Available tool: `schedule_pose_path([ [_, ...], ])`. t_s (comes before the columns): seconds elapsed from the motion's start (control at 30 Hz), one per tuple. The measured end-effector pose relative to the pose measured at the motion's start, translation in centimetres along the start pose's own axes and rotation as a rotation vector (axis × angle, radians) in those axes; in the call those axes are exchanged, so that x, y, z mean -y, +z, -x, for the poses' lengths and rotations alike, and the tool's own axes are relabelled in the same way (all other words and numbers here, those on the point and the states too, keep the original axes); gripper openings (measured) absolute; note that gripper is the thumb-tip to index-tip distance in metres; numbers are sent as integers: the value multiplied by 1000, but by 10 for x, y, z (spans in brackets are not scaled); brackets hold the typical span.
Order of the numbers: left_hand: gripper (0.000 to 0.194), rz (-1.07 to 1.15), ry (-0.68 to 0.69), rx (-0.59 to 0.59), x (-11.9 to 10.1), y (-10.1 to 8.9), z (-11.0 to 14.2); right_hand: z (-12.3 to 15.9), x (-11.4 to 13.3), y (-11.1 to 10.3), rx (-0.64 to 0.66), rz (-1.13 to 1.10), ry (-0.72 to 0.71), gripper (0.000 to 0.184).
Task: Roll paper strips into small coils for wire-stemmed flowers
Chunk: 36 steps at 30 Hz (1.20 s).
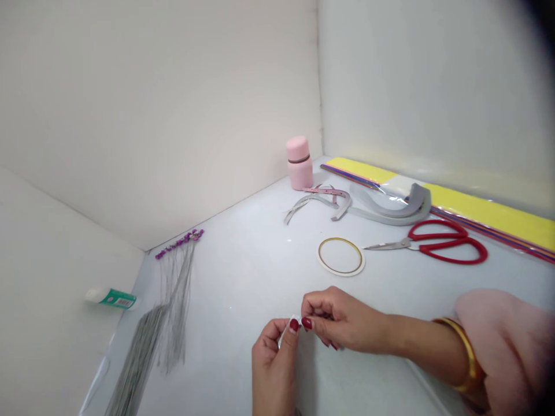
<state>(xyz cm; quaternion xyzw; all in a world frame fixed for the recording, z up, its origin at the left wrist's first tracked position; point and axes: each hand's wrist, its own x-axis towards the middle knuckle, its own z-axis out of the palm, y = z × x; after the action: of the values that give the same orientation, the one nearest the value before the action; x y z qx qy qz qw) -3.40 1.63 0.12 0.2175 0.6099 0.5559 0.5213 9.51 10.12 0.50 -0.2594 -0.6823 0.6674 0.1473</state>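
The person's left hand (275, 367) and right hand (344, 320) are close together above the near part of the white desk (225, 335), the thumb and fingers of each clamped on a small whitish piece (295, 317) between them, mostly hidden by the fingers. To the left lie a bundle of thin grey wires (139, 358) and thin stems with purple tips (180, 244). By the desk's left edge is a green-and-white tube (117, 299), its contents not visible. Beyond the hands lies a flat white ring of tape with a yellowish inner edge (321, 263), just beside red-handled metal scissors (455, 257). Farther back are curled grey and pink strips (342, 202). A pink lidded flask (300, 167) stands upright behind them, closed, its inside hidden. Along the back wall, a long clear plastic sleeve (489, 209) holds yellow, blue and red strips.
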Motion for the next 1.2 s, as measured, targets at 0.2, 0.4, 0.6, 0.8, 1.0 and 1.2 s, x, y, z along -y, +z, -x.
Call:
schedule_pose_path([
  [0.2,29,-120,47,78,1,-4,-5,-1,-1,0,-16,-29,-37,22],
  [0.4,26,-136,81,202,-2,1,-2,0,0,2,-6,-34,-7,21],
  [0.6,27,-156,110,237,1,-2,-4,-2,1,2,16,-116,67,21],
  [0.8,29,-95,132,233,4,-4,-7,-3,2,1,10,-176,110,29],
  [1.0,32,-201,157,44,4,-3,-4,-2,2,2,5,-131,56,27],
  [1.2,19,-360,552,-49,-5,-2,2,-4,-4,0,26,-197,67,29],
])
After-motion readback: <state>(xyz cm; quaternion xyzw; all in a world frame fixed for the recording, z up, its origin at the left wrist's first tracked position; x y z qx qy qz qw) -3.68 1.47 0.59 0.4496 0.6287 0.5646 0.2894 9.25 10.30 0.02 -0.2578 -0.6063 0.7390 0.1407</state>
